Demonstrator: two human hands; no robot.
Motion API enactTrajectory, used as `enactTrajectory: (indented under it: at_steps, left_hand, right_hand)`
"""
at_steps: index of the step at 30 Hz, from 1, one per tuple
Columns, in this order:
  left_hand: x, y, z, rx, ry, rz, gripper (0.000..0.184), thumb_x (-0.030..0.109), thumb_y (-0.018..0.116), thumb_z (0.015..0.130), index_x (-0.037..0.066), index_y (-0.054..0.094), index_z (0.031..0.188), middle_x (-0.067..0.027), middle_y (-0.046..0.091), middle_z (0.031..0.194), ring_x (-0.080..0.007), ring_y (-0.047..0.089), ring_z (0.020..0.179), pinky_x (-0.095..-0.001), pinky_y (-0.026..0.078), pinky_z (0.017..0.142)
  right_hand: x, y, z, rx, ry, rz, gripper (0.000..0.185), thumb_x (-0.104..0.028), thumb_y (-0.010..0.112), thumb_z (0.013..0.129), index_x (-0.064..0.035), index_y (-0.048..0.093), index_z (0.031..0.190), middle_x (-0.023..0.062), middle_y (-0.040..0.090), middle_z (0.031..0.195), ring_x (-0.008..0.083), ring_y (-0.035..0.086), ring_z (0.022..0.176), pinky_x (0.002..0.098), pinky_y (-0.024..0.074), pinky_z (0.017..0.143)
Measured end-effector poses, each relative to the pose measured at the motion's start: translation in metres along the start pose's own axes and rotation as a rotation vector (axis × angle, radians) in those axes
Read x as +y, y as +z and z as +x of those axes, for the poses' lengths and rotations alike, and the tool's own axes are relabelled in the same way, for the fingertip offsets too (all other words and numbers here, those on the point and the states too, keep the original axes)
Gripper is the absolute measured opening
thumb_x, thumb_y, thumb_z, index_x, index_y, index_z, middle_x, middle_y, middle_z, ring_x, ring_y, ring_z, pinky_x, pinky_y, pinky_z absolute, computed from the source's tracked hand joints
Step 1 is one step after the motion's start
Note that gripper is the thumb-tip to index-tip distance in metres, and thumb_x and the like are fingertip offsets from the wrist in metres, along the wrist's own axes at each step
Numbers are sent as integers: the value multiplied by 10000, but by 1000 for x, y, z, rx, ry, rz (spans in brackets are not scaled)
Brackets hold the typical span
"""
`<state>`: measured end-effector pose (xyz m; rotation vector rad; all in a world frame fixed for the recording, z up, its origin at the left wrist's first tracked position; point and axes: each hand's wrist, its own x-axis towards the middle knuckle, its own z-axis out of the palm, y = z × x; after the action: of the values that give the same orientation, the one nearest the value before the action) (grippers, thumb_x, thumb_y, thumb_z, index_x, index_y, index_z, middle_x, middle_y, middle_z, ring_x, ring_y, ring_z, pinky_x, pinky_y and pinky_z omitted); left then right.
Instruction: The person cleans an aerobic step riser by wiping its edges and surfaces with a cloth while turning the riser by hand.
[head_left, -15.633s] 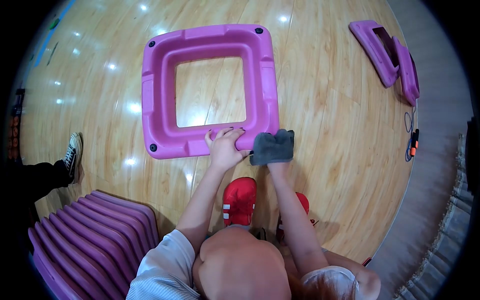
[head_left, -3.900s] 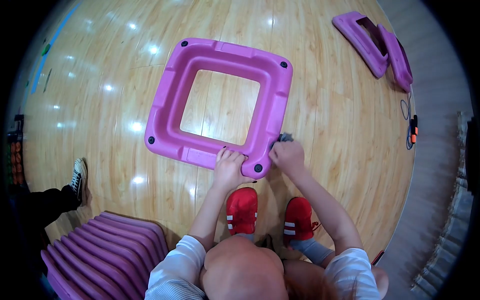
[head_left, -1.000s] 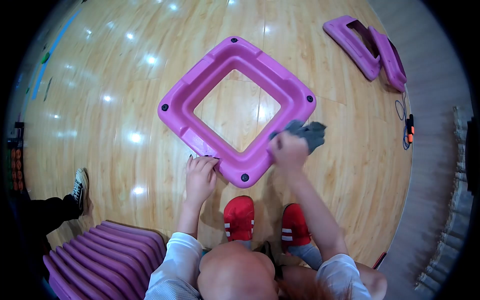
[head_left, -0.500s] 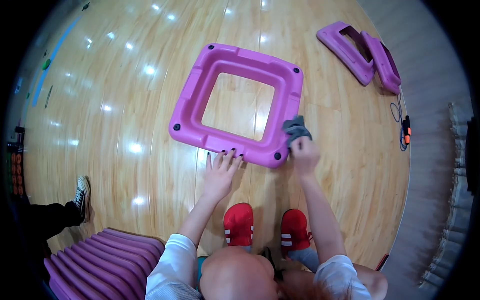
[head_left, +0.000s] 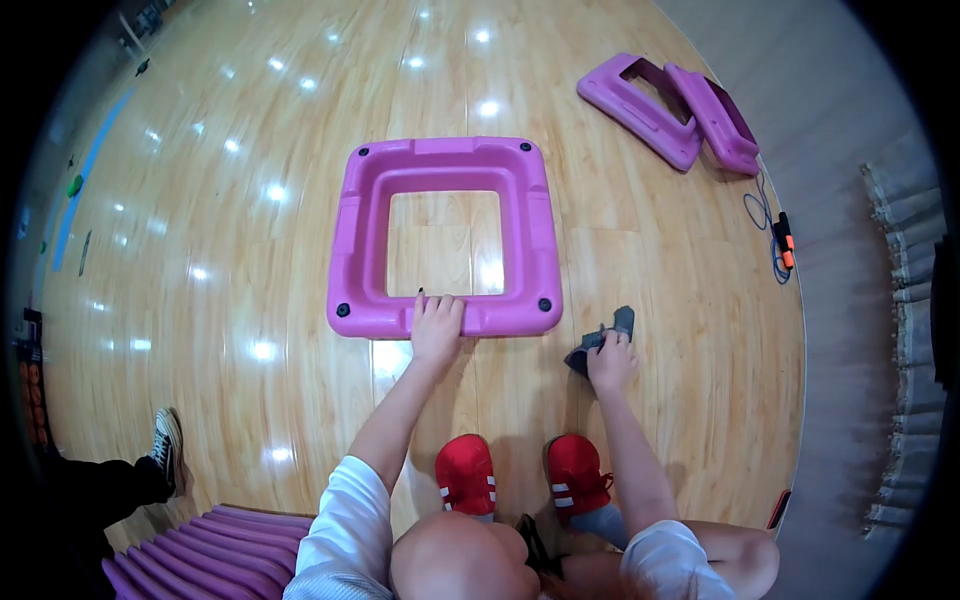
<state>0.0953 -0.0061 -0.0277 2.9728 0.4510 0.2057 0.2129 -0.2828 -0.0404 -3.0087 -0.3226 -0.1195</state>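
A square purple plastic frame (head_left: pixel 345 235) with an open middle and black round feet at its corners lies on the wooden floor in front of me. My left hand (head_left: pixel 437 328) grips the middle of its near side, fingers over the rim. Off the near right corner of the frame, my right hand (head_left: pixel 611 362) pinches a crumpled dark grey cloth (head_left: pixel 622 322). That cloth is apart from the frame, just above the floor or touching it; I cannot tell which.
Two more purple frames (head_left: pixel 640 110) lean together at the upper right. Near them is a blue cord (head_left: pixel 776 262) with black-and-orange handles (head_left: pixel 785 240). Curved purple plastic pieces (head_left: pixel 215 550) are stacked at lower left, near another person's shoe (head_left: pixel 167 447). My red shoes (head_left: pixel 466 475) are close by.
The purple frame has turned and shifted left, now square to me. My left hand has closed on its near side. My right hand has drawn the cloth off the frame, towards me.
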Motion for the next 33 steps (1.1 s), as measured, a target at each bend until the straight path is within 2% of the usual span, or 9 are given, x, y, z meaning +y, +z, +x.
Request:
enactTrajectory:
  at_steps: [6, 8, 11, 15, 17, 19, 23, 24, 33]
  left_hand:
    - [45, -64, 47, 231, -57, -295, 548, 235, 776, 590, 78, 577, 1075, -87, 587, 966, -290, 557, 895, -464, 389, 949]
    - [59, -90, 62, 295, -240, -656, 495, 194, 759, 620, 36, 572, 1050, -123, 588, 953, -309, 568, 862, -405, 440, 852]
    - [74, -118, 74, 409, -308, -898, 486, 176, 743, 643, -2, 545, 1050, -140, 580, 942, -263, 573, 886, -340, 450, 796]
    - [82, -142, 69, 366, -537, -1418, 541, 181, 752, 670, -8, 493, 1106, -133, 574, 1000, -219, 537, 1008, -332, 443, 812]
    - [79, -137, 61, 394, -479, -1599, 566, 170, 740, 726, 0, 441, 1175, -126, 540, 1088, -180, 503, 1062, -317, 446, 840]
    - [75, -136, 49, 562, -526, -1971, 530, 102, 686, 788, 19, 399, 1225, -115, 502, 1162, -195, 512, 1057, -329, 441, 887]
    - [44, -93, 19, 561, -609, -2285, 397, 115, 568, 901, 64, 391, 1253, -81, 492, 1175, -190, 515, 1063, -335, 435, 914]
    - [37, -73, 9, 500, -712, -2162, 359, 223, 507, 944, 74, 407, 1255, -75, 505, 1180, -186, 501, 1097, -355, 456, 926]
    - [7, 2, -72, 326, -976, -2100, 395, 286, 559, 918, 42, 436, 1203, -60, 544, 1060, -164, 557, 947, -321, 500, 854]
  right_hand:
    - [-47, 4, -5, -94, -299, 552, 403, -148, 620, 742, -19, 529, 1112, 162, 549, 1101, 345, 505, 1046, 419, 404, 902]
    - [-80, -10, -4, -98, -427, 874, 550, -134, 655, 728, 0, 470, 1228, 188, 519, 1206, 368, 470, 1126, 404, 378, 960]
    - [-113, -45, 2, -82, -466, 944, 675, -166, 693, 719, 12, 402, 1301, 202, 481, 1272, 367, 432, 1189, 402, 370, 982]
    - [-137, -92, 9, -111, -475, 914, 731, -180, 700, 724, 13, 355, 1338, 193, 442, 1319, 355, 402, 1224, 408, 344, 1008]
    - [-140, -94, 12, -62, -531, 802, 738, -204, 708, 729, 5, 352, 1341, 175, 396, 1363, 347, 385, 1235, 415, 314, 1027]
    - [-140, -103, 11, -60, -544, 779, 721, -219, 706, 736, -27, 368, 1343, 155, 350, 1399, 346, 366, 1242, 429, 289, 1040]
    - [-138, -99, 6, 1, -651, 597, 728, -210, 730, 713, -95, 392, 1347, 140, 327, 1417, 353, 320, 1266, 453, 291, 1037]
    - [-136, -95, 4, 7, -682, 524, 737, -222, 734, 707, -99, 392, 1348, 137, 309, 1427, 348, 320, 1267, 454, 293, 1035]
    - [-119, -66, -9, -93, -822, 274, 832, -340, 766, 660, -117, 376, 1360, 137, 269, 1442, 366, 282, 1278, 500, 286, 1047]
